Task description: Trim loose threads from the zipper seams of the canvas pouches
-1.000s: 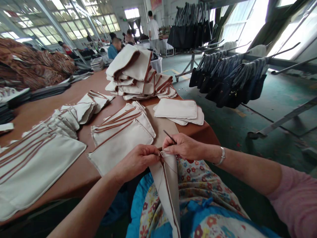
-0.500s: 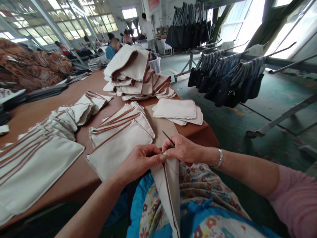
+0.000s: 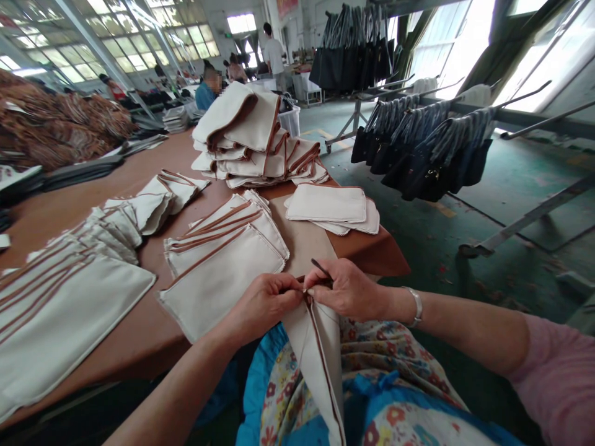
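A cream fabric piece (image 3: 328,347) with brown trim hangs from my fingers over my lap, folded long and narrow. My left hand (image 3: 269,302) is closed in a pinch on its top corner. Close beside it, my right hand (image 3: 353,291) pinches the same corner between thumb and finger. A thin dark tool (image 3: 320,267) is also held in my right hand, its end sticking out past the fingers; its kind cannot be made out. The fingertips hide the exact spot where both hands meet on the trim.
Trimmed cream pieces (image 3: 232,260) lie fanned on the brown table (image 3: 153,303), with another row (image 3: 69,310) at left. A tall pile (image 3: 260,161) and flat pieces (image 3: 328,204) lie beyond. Dark bags (image 3: 423,148) hang from a rack at right. A co-worker (image 3: 206,93) sits in the back.
My right hand has lowered slightly and turned, and less of the dark tool shows. Both hands keep their pinch on the fabric corner. The view has shifted a little.
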`<state>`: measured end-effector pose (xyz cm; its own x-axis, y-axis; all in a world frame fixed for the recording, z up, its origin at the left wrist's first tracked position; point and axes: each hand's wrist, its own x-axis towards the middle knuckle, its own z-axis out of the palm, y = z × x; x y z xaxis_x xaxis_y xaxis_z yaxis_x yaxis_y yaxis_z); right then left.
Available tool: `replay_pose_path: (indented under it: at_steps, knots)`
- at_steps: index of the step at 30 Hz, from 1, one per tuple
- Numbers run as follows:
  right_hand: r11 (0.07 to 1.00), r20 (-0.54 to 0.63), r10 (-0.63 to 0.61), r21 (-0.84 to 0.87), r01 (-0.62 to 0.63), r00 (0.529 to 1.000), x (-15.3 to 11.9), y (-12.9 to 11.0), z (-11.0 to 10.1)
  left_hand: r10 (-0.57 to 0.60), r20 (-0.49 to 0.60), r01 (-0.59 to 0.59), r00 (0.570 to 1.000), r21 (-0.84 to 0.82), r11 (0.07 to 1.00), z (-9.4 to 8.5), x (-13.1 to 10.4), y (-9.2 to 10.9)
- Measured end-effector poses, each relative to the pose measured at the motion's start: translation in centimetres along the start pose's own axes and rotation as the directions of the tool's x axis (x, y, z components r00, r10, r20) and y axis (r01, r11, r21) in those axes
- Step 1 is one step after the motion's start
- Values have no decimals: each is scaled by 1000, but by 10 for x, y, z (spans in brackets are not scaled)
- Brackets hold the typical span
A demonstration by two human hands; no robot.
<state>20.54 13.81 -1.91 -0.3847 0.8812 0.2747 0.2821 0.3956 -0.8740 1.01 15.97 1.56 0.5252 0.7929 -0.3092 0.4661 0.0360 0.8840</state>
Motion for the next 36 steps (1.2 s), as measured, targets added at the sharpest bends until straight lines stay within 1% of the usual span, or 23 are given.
replay_pose_path:
  at_steps: [2, 4, 7, 10, 12, 13, 14, 15, 16, 17, 18, 19, 20, 21, 22, 24, 26, 28, 29, 31, 33, 34, 36]
  knots:
    - [969, 9, -229, -92, 229, 973, -6, 5, 0, -64, 62, 74, 996, -175, 982, -1, -2, -5]
    - [896, 57, -390, -207, 393, 919, -11, 12, -1, -96, 79, 118, 992, -360, 925, 0, -3, -10]
    - [792, 118, -475, -375, 482, 872, -15, 20, -4, -129, 101, 164, 986, -521, 838, 5, -1, -16]
    - [690, 162, -519, -499, 523, 839, -18, 25, -5, -155, 207, 240, 966, -489, 838, 9, 1, -19]
    - [656, 189, -529, -528, 539, 828, -19, 26, -6, -148, 216, 229, 965, -423, 877, 10, 1, -20]
    - [668, 191, -526, -510, 542, 829, -19, 26, -6, -134, 203, 206, 970, -391, 897, 10, 0, -20]
    - [708, 178, -516, -461, 535, 838, -20, 25, -7, -109, 188, 171, 976, -355, 919, 10, 0, -19]
    - [777, 149, -484, -379, 502, 862, -20, 23, -8, -73, 168, 122, 983, -308, 943, 9, -1, -18]
    - [861, 117, -417, -266, 433, 902, -19, 20, -10, -27, 141, 62, 990, -246, 967, 8, -2, -16]
    - [937, 96, -311, -136, 322, 946, -18, 16, -13, 26, 111, -7, 993, -168, 986, 7, -3, -14]
    - [983, 98, -182, -14, 184, 978, -16, 12, -17, 83, 85, -76, 993, -79, 994, 6, -4, -12]
    - [996, 133, -60, 76, 50, 989, -13, 7, -20, 137, 66, -138, 988, 10, 990, 5, -5, -9]
    - [991, 190, 29, 124, -53, 981, -10, 2, -24, 182, 56, -187, 982, 91, 978, 4, -6, -6]
    - [984, 252, 78, 134, -114, 965, -6, -2, -28, 217, 57, -223, 975, 158, 962, 3, -7, -3]
    - [984, 304, 92, 119, -134, 948, -2, -5, -31, 242, 64, -250, 968, 209, 945, 2, -8, 0]
    - [991, 374, 83, 65, -116, 924, 4, -8, -33, 280, 72, -289, 957, 276, 917, 2, -10, 5]
    - [992, 391, 76, 65, -110, 917, 7, -6, -32, 305, 58, -308, 951, 291, 906, 3, -11, 7]
    - [976, 391, 64, 166, -139, 918, 6, -1, -29, 298, 39, -299, 954, 213, 930, 4, -12, 5]
    - [958, 387, 57, 238, -159, 920, 5, 1, -27, 276, 39, -278, 961, 124, 952, 4, -12, 2]
    - [916, 361, 51, 355, -188, 931, 2, 4, -23, 200, 68, -190, 977, -129, 973, 3, -11, -5]
    - [898, 333, 55, 395, -192, 941, -1, 5, -22, 119, 148, -58, 982, -364, 930, 0, -9, -11]
    - [901, 323, 57, 390, -187, 945, -3, 5, -21, 84, 191, 9, 978, -437, 899, -2, -8, -13]
    - [914, 317, 53, 367, -174, 947, -4, 5, -21, 29, 238, 91, 971, -477, 874, -5, -8, -12]
